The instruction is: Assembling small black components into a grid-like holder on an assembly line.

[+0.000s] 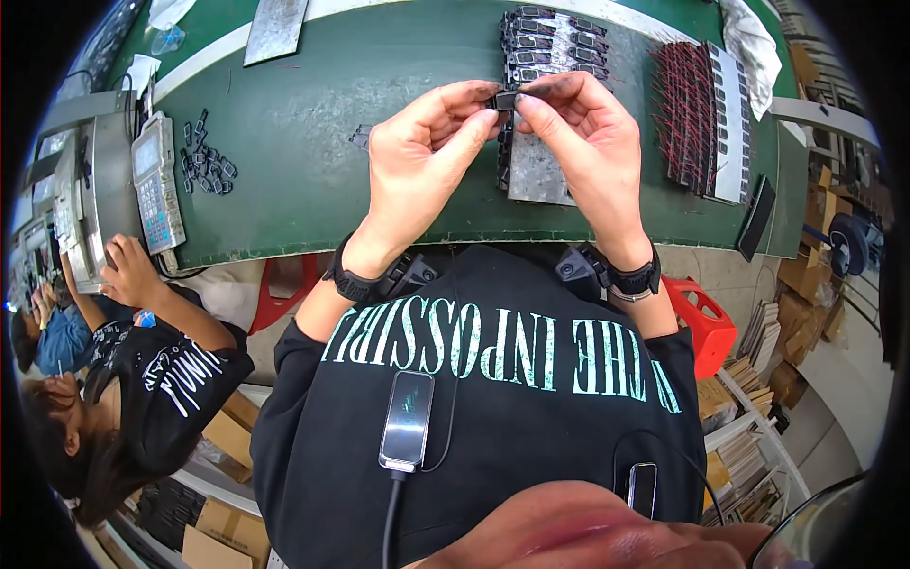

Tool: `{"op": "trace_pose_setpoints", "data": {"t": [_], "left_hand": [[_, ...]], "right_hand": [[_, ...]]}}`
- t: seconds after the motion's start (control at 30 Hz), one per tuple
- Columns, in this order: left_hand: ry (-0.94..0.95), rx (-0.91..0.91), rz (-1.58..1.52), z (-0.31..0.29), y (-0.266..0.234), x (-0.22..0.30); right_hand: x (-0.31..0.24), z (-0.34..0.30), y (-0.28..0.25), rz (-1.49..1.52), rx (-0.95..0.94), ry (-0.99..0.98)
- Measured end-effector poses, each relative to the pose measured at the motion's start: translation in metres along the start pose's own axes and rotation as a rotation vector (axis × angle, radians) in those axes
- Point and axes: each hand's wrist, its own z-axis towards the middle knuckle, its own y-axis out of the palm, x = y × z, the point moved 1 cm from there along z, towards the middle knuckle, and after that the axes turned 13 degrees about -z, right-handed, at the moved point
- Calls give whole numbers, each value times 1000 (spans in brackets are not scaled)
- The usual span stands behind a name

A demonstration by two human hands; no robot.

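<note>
- The small black part (505,100) is up between the two hands, over the green table (303,180), near the far end of a shiny metal plate (540,171).
- The left hand (408,152) pinches one end of it with thumb and finger. The other fingers curl in, and I see nothing else in them.
- The right hand (595,133) pinches the other end the same way, with its thumb bent over the near side. Some fingertips look smudged dark.
- The part looks like a little block with a smooth, dull face. It is probably hard plastic, so it should be very light and stiff, not squashy.
- Its smooth face may be a bit slippery, and small bits could scratch or snap. The two short ends look like the best place to hold, with a soft pinch. I cannot tell what its underside is like.
- Rows of black parts (531,43) sit on the plate, bumpy next to the flat metal.
- To the right, thin red wires (682,123) stick out like messy hair beside a smooth, pale strip (732,123).
- To the left, a loose heap of black pieces (204,166) lies near a boxy gray keypad (156,185).
- A white cloth (751,47) hangs in soft folds at the far right.
</note>
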Motion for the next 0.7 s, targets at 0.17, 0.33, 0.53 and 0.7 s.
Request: {"op": "trace_pose_setpoints", "data": {"t": [0.17, 0.33, 0.53, 0.7], "left_hand": [[-40, 17, -93, -2, 0, -3], [-31, -1, -81, -1, 0, 0], [-7, -24, -41, -5, 0, 0], [-17, -39, -39, -8, 3, 2]], "right_hand": [[1, -3, 2, -181, 49, -60], [1, -5, 4, -239, 75, -99], [3, -10, 4, -317, 93, -147], [-8, -17, 4, -599, 146, -287]]}}
